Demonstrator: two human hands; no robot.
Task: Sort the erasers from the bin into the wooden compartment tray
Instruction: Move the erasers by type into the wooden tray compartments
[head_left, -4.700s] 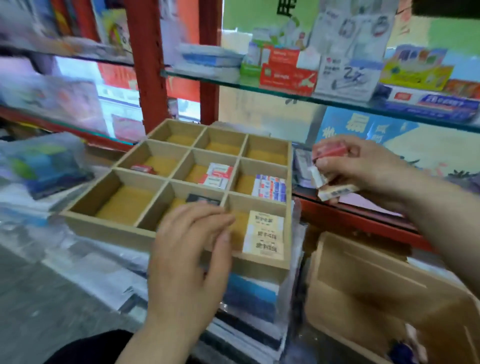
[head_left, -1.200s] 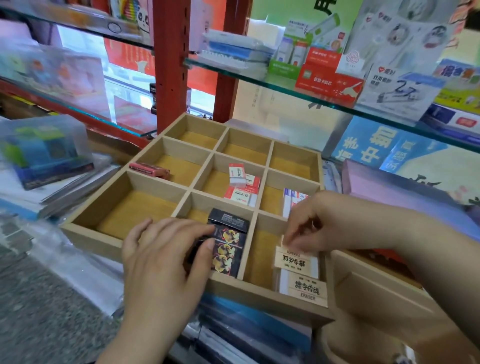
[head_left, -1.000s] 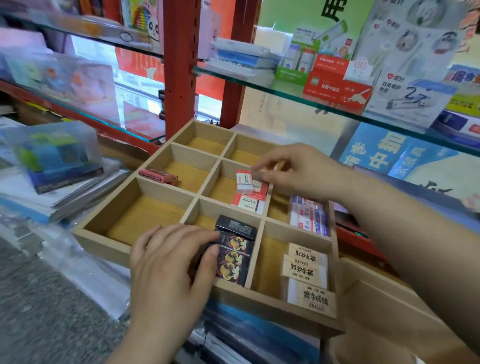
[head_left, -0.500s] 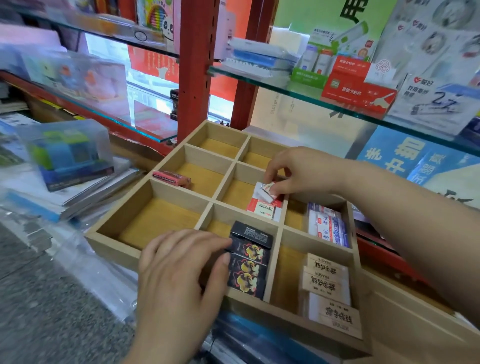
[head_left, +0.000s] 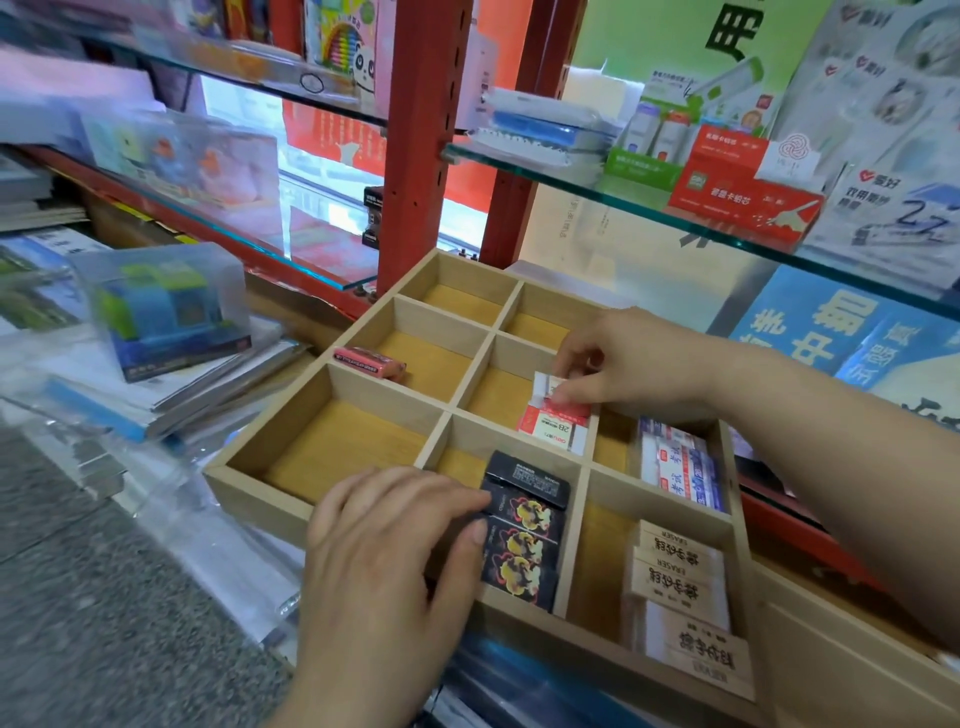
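Observation:
The wooden compartment tray (head_left: 252, 497) sits on stacked stationery. My right hand (head_left: 631, 361) reaches into its centre compartment and pinches a red-and-white eraser (head_left: 549, 388), tilted on top of other red-and-white erasers (head_left: 555, 429). My left hand (head_left: 387, 551) rests on the tray's front rim, its fingertips touching the black erasers (head_left: 523, 543) in the front middle compartment. A pink eraser (head_left: 370, 361) lies in the middle-left compartment. Blue-and-white erasers (head_left: 681, 463) fill the right middle one, beige erasers (head_left: 681, 595) the front right one. The wooden bin (head_left: 852, 670) shows at the lower right, its inside hidden.
A red shelf post (head_left: 415, 140) stands just behind the tray, with glass shelves (head_left: 587, 179) of boxed stationery above it. A clear box with a blue item (head_left: 166, 306) sits on piled books at the left. Grey floor lies lower left.
My right hand left the beige erasers in the front right compartment and moved to the centre compartment, lowering a red-and-white eraser onto the others. My left hand stayed by the black erasers.

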